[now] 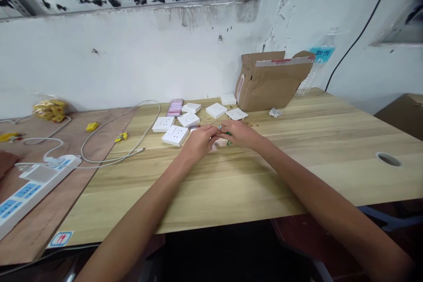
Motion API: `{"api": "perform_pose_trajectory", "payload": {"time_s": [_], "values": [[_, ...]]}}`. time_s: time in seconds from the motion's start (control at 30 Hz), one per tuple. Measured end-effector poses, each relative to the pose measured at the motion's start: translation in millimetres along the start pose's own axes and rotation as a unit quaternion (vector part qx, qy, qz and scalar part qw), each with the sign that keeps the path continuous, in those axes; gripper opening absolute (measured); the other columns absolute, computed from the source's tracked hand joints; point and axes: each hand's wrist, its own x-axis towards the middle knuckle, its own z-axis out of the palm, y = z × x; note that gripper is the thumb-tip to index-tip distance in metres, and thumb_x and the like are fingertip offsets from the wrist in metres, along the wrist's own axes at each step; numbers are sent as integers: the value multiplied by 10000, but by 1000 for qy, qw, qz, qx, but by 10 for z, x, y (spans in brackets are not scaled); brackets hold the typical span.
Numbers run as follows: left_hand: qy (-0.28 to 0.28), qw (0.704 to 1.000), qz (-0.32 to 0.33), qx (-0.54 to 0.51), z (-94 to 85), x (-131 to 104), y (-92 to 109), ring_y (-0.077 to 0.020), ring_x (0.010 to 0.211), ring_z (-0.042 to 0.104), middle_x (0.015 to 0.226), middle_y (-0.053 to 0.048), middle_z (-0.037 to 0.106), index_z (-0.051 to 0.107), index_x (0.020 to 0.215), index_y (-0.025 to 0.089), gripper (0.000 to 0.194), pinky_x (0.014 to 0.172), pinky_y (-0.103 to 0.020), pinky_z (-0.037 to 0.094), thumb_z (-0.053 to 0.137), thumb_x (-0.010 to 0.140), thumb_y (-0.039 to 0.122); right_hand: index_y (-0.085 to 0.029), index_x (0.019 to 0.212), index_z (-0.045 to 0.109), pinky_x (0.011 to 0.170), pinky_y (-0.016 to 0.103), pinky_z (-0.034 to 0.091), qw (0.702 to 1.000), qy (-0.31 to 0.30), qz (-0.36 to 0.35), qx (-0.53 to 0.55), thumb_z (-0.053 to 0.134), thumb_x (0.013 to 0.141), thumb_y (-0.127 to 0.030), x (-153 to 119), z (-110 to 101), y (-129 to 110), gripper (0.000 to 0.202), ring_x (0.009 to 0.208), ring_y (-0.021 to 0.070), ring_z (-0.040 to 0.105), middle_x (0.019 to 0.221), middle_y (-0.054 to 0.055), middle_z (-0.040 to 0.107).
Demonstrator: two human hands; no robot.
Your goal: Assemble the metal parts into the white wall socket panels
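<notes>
My left hand (200,138) and my right hand (241,134) meet over the middle of the table, fingers bent inward and nearly touching. Between the fingers of my right hand shows a green tool (228,137), partly covered by the hand. My left fingers are pinched together, and what they hold is hidden. Just left of my left hand lies a white wall socket (175,135). Several more sit behind the hands, among them one socket (216,110) and a thin white plate (237,114). Small brass-coloured bits lie near the plate.
A cardboard box (274,81) stands at the back, with a plastic bottle (317,61) behind it. A white power strip (36,189) and a looped white cable (128,155) lie on the left. Yellow parts (92,126) lie there too. The table has a round hole (389,159) at right.
</notes>
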Motion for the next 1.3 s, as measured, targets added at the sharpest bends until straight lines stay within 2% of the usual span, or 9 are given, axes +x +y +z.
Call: {"api": "perform_pose_trajectory", "payload": {"time_s": [0.1,0.27,0.33,0.4,0.6,0.83,1.03,1.2,1.3], "values": [[4,992,-74,-105,-93,-3,21,-220,886,762,987,-53,824,811,1048,220,155,791,-324,534,714,979,121,-265,1179,878,721,309,381,1000,0,17,1,630,1125,-406,-21,-30,55,290,867,222,639,990,71,725],[-10,920,-170,-353,-369,-35,-10,-161,614,571,727,-3,633,782,1020,193,173,583,-290,405,680,906,274,-251,1263,860,868,351,502,999,16,11,43,581,1144,-342,-30,-42,168,317,974,245,700,1080,99,781],[15,931,-169,-324,-457,-47,-33,-147,593,470,656,31,510,779,1002,201,185,586,-288,362,651,911,301,-247,1343,827,933,372,526,999,18,26,22,502,1149,-249,-22,-14,184,379,1071,265,709,1154,118,791],[19,962,-161,-219,-493,-53,-60,-140,597,427,646,41,505,803,1011,216,199,612,-293,351,694,932,362,-244,1415,788,967,385,534,997,19,68,-20,455,1135,-187,-9,28,179,439,1171,287,704,1223,131,792],[-8,991,-128,-44,-397,-47,-189,-215,783,661,955,-55,824,836,947,221,315,764,-349,476,668,1022,476,-251,1498,719,922,359,528,987,-45,108,-114,569,1097,-209,50,148,163,430,1196,309,703,1280,140,758],[-4,993,-100,56,-321,-76,-351,-240,803,661,972,-80,782,811,980,217,191,707,-356,427,660,1025,325,-194,1192,748,734,319,418,985,-42,92,-139,571,1115,-237,86,154,251,198,1033,270,674,1289,160,676],[54,994,-92,-38,-317,-63,-300,-192,718,548,827,-23,599,734,898,210,210,700,-332,422,677,1048,346,-222,1191,702,755,317,398,995,-19,67,-76,534,1128,-246,60,30,210,181,938,246,661,1124,102,754],[108,981,-109,-120,-355,-28,-244,-205,871,587,972,-49,620,677,927,210,254,784,-332,482,622,1088,398,-209,1262,724,885,367,466,998,24,39,-32,497,1119,-231,-15,-177,99,269,1065,287,690,1224,146,785],[106,965,-126,-207,-380,-18,-231,-208,905,611,977,-50,678,641,965,217,301,820,-332,496,597,1107,479,-225,1254,761,921,366,478,999,33,-10,31,521,1120,-255,-57,-262,12,277,1065,273,703,1202,117,809]]}}
